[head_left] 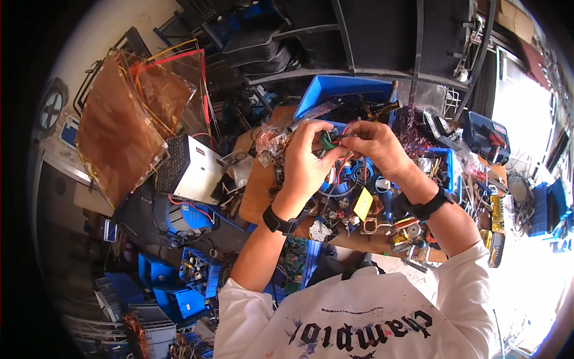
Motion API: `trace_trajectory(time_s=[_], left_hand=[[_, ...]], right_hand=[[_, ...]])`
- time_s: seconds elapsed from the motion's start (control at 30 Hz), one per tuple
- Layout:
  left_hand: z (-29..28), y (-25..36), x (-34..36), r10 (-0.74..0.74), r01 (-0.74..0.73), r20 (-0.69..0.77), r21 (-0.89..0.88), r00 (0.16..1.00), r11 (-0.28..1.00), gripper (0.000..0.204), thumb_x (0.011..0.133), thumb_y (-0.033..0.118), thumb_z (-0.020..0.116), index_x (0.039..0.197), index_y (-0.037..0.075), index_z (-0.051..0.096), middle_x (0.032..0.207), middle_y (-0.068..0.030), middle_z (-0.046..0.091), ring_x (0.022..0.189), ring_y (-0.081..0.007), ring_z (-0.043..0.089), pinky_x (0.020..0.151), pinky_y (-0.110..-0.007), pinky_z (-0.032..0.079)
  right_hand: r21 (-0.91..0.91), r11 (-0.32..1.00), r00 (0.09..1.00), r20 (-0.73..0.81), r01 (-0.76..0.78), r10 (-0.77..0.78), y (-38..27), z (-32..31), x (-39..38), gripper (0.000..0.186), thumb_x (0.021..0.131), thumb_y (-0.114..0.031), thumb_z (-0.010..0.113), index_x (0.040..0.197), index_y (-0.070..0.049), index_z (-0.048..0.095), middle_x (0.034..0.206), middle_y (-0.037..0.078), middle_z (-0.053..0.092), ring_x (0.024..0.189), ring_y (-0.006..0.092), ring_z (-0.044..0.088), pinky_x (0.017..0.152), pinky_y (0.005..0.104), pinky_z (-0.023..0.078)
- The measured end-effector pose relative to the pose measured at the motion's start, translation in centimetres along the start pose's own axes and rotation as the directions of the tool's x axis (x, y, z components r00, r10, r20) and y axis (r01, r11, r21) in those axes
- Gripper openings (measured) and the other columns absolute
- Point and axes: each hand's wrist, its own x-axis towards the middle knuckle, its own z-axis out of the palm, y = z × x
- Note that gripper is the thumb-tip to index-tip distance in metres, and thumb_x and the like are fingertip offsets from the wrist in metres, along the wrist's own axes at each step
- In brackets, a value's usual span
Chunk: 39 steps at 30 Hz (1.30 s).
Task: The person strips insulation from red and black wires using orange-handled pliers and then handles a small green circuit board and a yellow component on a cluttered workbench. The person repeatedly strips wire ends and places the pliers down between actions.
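Green shows on the small part [327, 142], held up on the near side of the blue bin [335, 90], maybe to keep it clear of the loose parts [361, 173] on the worktop [256, 194]. The grip of the left hand [304, 157] pinches it. The right hand [375, 143] has its grip pressed together too, but I cannot tell on what.
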Motion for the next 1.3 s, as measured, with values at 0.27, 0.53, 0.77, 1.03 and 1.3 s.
trace_trajectory(time_s=[0.27, 0.53, 0.77, 1.03, 1.3], left_hand=[[-0.7, 1.2, -0.7, -0.131, 0.142, 0.058, -0.287, 0.990, 0.947, 0.038, 0.077, -0.003, 0.075, 0.109, 0.000, 0.054, 0.103, -0.0084, 0.059, 0.095, -0.0181, 0.066, 0.082, -0.028, 0.055], [-0.9, 0.9, -1.1, -0.067, 0.081, 0.066, -0.233, 0.996, 0.969, 0.043, 0.077, -0.003, 0.075, 0.112, -0.001, 0.053, 0.104, -0.0083, 0.061, 0.093, -0.0163, 0.066, 0.079, -0.027, 0.055], [-0.3, 0.7, -0.8, -0.126, 0.145, 0.084, -0.280, 0.988, 0.949, 0.051, 0.074, -0.002, 0.078, 0.116, -0.001, 0.051, 0.106, -0.0128, 0.062, 0.091, -0.0161, 0.066, 0.077, -0.027, 0.055], [-0.8, 1.0, -1.3, -0.143, 0.162, 0.091, -0.263, 0.985, 0.951, 0.060, 0.072, -0.002, 0.080, 0.120, -0.001, 0.045, 0.108, -0.0133, 0.059, 0.093, -0.0187, 0.065, 0.080, -0.029, 0.056], [-0.7, 2.3, -0.3, -0.122, 0.133, 0.059, -0.264, 0.991, 0.955, 0.049, 0.075, -0.006, 0.076, 0.116, -0.002, 0.049, 0.108, -0.0096, 0.059, 0.090, -0.0131, 0.065, 0.074, -0.024, 0.056]], right_hand=[[0.227, 0.972, 0.998, 0.033, -0.058, 0.052, -0.9, 0.1, -0.4, 0.011, 0.088, -0.013, 0.065, 0.087, -0.002, 0.065, 0.072, -0.001, 0.060, 0.060, 0.0062, 0.052, 0.057, 0.0213, 0.043], [-0.105, 0.993, 0.997, 0.047, -0.059, 0.064, -2.3, 0.3, -1.0, 0.013, 0.090, -0.014, 0.063, 0.091, -0.001, 0.064, 0.068, -0.002, 0.054, 0.064, 0.0069, 0.055, 0.058, 0.0235, 0.045], [-0.731, 0.187, 0.662, 0.440, 0.656, -0.607, -3.4, 0.6, -0.9, 0.019, 0.073, -0.011, 0.072, 0.092, -0.009, 0.067, 0.092, 0.007, 0.059, 0.082, 0.0261, 0.062, 0.073, 0.0355, 0.052], [-0.692, -0.296, 0.543, 0.709, 0.659, -0.451, -4.5, 1.5, -1.4, 0.024, 0.072, -0.016, 0.063, 0.094, -0.007, 0.061, 0.102, 0.006, 0.058, 0.090, 0.0228, 0.058, 0.073, 0.0332, 0.047], [-0.733, -0.174, 0.468, 0.578, 0.657, -0.668, -4.5, 0.6, -1.0, 0.018, 0.077, -0.011, 0.061, 0.094, -0.002, 0.060, 0.103, 0.009, 0.058, 0.097, 0.0269, 0.057, 0.079, 0.0370, 0.050]])
